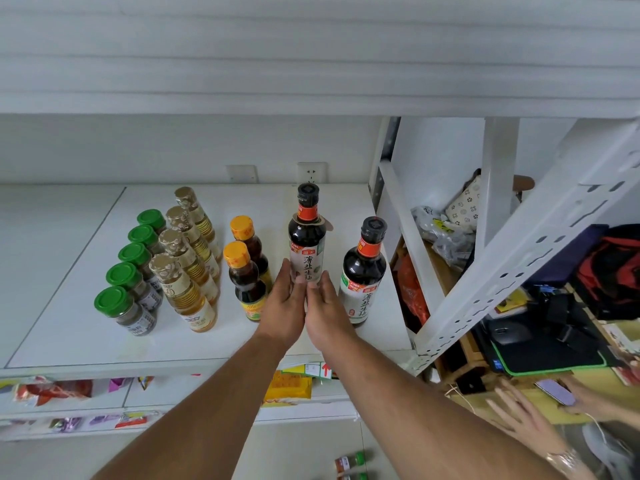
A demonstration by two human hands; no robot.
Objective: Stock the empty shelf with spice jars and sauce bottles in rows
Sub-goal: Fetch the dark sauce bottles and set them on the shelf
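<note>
Fingers (289, 271): both hands are reaching to the tall dark sauce bottle (306, 244); the fingers are lying nearly straight, pressing its lower label from either side, not curling round it.
Left hand (284, 299): is touching the bottle's left side, thumb lying on the label front.
Right hand (325, 306): is touching the bottle's right side, fingertips at the label's lower edge.
Held bottle: is standing upright on the white shelf (69, 334), black cap, red neck band, white label with dark characters.
Second dark bottle (363, 271): is standing just beside it on the right, nearer the shelf's front edge, same cap and label.
Orange-capped bottles (247, 268): two are standing in a row, one behind the other, just left of the held bottle.
Gold-capped bottles (188, 258): four are standing in a row further left, holding pale yellow liquid.
Green-lidded jars (133, 268): five are forming the leftmost row, running front to back.
Wall sockets (311, 172): are showing behind the shelf.
Lower shelf (207, 396): is carrying coloured packets.
Another person's hands (526, 414): are showing at lower right, beside a phone (554, 391) on a yellow worktop (540, 407).
</note>
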